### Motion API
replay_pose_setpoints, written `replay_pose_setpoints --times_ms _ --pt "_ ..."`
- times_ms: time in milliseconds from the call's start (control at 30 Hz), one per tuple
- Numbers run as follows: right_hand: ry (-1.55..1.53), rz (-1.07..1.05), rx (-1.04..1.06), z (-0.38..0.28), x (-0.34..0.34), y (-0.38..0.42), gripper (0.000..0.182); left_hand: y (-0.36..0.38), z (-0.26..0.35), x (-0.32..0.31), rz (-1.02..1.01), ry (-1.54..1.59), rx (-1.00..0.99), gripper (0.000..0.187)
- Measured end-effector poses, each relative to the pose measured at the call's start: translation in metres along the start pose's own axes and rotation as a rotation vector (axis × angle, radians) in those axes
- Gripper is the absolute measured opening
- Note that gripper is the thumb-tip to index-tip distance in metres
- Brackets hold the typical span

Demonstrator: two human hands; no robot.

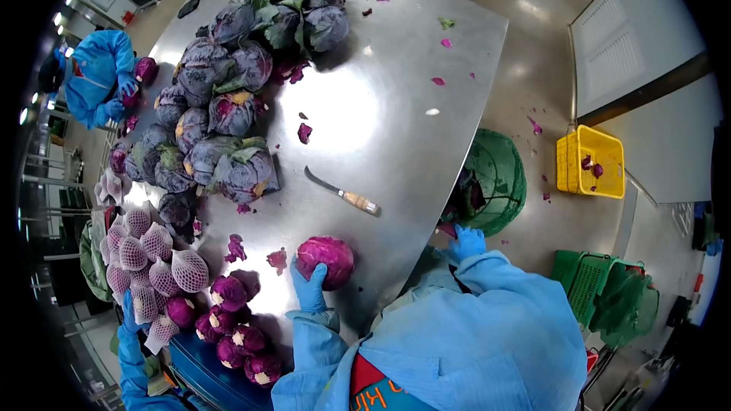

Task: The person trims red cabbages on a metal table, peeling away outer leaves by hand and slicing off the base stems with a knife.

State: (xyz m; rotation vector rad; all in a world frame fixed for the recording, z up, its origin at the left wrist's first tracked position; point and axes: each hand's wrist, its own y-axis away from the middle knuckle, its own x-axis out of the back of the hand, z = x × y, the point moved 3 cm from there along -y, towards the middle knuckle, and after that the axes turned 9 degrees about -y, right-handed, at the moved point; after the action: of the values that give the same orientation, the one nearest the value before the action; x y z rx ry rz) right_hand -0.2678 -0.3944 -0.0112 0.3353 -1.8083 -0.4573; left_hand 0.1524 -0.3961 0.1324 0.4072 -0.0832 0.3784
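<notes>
A peeled red cabbage (327, 262) rests at the near side of the metal table, and my left hand (311, 288), in a blue glove, is closed around its left side. Past the table's right edge, my right hand (467, 243), gloved too, is beside a green mesh bag (499, 183). A purple cabbage leaf (448, 229) shows at its fingertips, which seem closed on it. Dark leaves lie inside the bag. A curved knife (346, 193) with a wooden handle lies on the table, beyond the cabbage.
Unpeeled cabbages (221, 106) are heaped along the table's left side. Trimmed cabbages (232, 327) and net-wrapped ones (148, 255) lie at the near left. Co-workers (99, 80) stand across and at left. A yellow crate (590, 160) and green baskets (582, 281) stand on the floor right.
</notes>
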Motion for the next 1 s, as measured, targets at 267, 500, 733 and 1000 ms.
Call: replay_pose_setpoints --times_ms 267,500,733,1000 --pt "-0.086 0.137 0.015 0.031 -0.045 -0.025 0.032 0.007 0.003 -0.001 -0.033 0.040 -0.053 0.089" --pt "-0.103 0.217 -0.083 0.055 -0.025 -0.054 0.026 0.009 -0.002 -0.001 -0.071 0.048 -0.140 0.082" --pt "-0.149 -0.026 -0.276 0.091 0.030 -0.106 0.033 0.010 0.017 -0.001 -0.047 0.073 -0.238 0.074" --pt "-0.483 0.373 0.706 -0.151 0.154 -0.062 0.040 0.026 0.008 -0.017 0.090 -0.334 -0.267 0.110"
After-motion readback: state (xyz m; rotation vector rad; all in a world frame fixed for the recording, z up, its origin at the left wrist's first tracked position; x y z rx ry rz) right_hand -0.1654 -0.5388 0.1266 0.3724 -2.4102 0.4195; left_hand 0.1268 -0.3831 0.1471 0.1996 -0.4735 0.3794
